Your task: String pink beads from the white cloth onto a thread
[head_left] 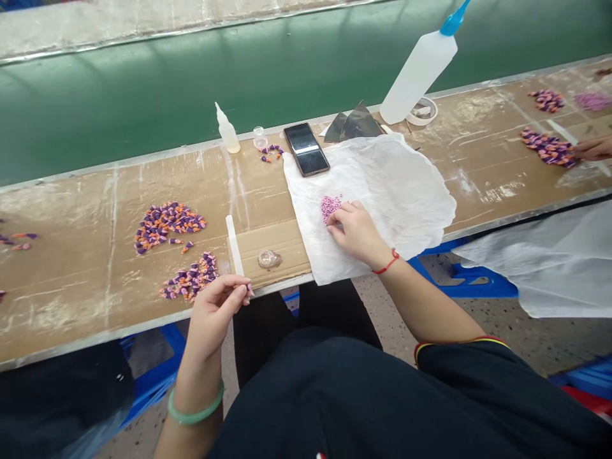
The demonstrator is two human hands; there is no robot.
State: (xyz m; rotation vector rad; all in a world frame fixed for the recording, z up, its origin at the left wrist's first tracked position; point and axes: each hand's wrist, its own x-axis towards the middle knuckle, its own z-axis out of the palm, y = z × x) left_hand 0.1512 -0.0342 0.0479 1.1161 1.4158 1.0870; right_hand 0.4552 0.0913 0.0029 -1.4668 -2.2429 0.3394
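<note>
My left hand (216, 309) is at the table's front edge, thumb and forefinger pinching a small pinkish piece (249, 290) that is mostly hidden. My right hand (357, 234) rests over the white cloth (406, 185), its fingertips pressed together at a small heap of tiny pink beads (329, 207). Whatever may be between those fingertips is hidden. Just left of my left hand lies a pile of small purple-and-pink pieces (196, 275). Between the hands, a clear glossy blob (269, 258) sits on a cardboard piece (291, 245), beside a flat white stick (234, 245).
Purple-and-orange pieces (167, 223) form another pile at left. Along the back stand a small dropper bottle (227, 131), a phone (306, 150), a large white bottle (418, 76) and a tape roll (431, 113). Another person's hand (595, 148) touches a pile at far right.
</note>
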